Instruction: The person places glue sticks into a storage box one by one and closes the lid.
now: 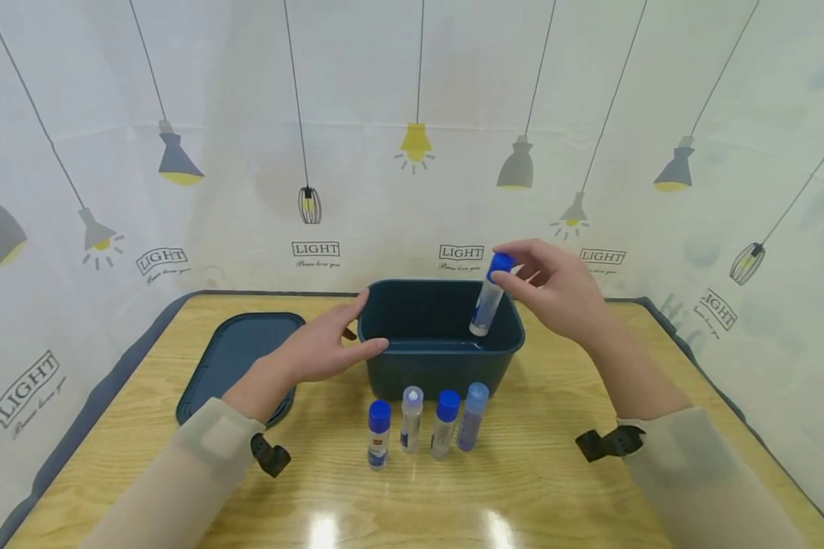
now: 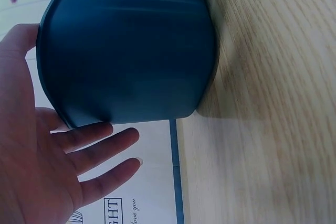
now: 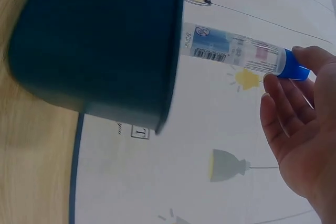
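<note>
My right hand (image 1: 556, 293) pinches the blue cap of a clear glue stick (image 1: 486, 305) between thumb and fingers. The stick hangs tilted over the right part of a dark blue plastic bin (image 1: 439, 374), its lower end below the rim in the head view. In the right wrist view its printed label and barcode show beside the bin wall (image 3: 94, 45). My left hand (image 1: 326, 343) spans the bin's left end, thumb at the near rim and fingers spread along the outside. Several more glue sticks (image 1: 378, 435) stand upright on the table before the bin; one top (image 1: 413, 396) looks pale.
A dark blue lid (image 1: 247, 343) lies flat on the wooden table (image 1: 302, 473), left of the bin and partly behind the left forearm. A white cloth (image 1: 371, 91) printed with hanging lamps rises behind and at both sides of the table.
</note>
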`<state>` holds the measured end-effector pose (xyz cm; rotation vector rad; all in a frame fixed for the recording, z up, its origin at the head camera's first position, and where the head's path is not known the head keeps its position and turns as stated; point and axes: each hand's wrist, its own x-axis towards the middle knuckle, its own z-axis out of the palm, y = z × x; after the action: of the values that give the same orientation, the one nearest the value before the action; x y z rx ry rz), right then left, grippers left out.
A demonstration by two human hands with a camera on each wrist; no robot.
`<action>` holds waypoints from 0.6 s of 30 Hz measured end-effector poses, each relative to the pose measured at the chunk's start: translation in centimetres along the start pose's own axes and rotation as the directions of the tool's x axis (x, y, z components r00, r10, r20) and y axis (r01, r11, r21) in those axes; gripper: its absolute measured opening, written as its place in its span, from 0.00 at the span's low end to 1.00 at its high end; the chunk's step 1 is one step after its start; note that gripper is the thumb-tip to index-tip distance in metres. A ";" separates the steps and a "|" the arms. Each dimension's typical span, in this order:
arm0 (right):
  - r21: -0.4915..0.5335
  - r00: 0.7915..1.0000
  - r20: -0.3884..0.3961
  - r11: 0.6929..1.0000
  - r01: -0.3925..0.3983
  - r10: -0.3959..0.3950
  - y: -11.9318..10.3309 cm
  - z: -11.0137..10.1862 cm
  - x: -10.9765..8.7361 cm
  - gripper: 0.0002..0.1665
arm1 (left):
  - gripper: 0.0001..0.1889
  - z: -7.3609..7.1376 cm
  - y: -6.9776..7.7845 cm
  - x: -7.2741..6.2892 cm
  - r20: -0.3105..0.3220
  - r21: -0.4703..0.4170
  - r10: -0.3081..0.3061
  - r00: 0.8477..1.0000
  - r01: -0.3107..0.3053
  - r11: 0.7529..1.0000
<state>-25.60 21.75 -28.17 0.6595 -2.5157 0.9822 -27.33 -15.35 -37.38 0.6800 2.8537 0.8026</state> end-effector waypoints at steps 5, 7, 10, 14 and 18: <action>0.009 0.994 0.103 0.999 -0.038 0.037 0.5 2.7 1.8 0.22 | 0.57 0.2 -0.1 0.1 -0.008 -0.015 -0.003 1.000 0.003 1.000; 0.021 0.988 0.143 0.998 -0.054 0.050 0.7 3.7 2.4 0.22 | 0.57 0.2 0.0 0.0 -0.006 -0.027 -0.005 1.000 0.005 1.000; 0.025 0.981 0.184 0.997 -0.073 0.067 0.9 5.2 3.3 0.22 | 0.58 0.2 0.0 0.0 -0.001 -0.044 -0.011 1.000 0.011 0.999; 0.017 0.971 0.226 0.996 -0.083 0.077 1.3 6.9 4.4 0.23 | 0.58 0.1 0.1 0.0 0.003 -0.056 -0.021 1.000 0.021 0.998; -0.003 0.960 0.271 0.998 -0.069 0.067 1.5 8.4 5.1 0.23 | 0.58 0.1 0.0 0.0 0.003 -0.058 -0.009 1.000 0.009 0.998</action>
<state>-31.94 15.37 -32.32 0.7599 -2.7909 0.9822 -27.28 -15.33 -37.45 0.6593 2.8172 0.8787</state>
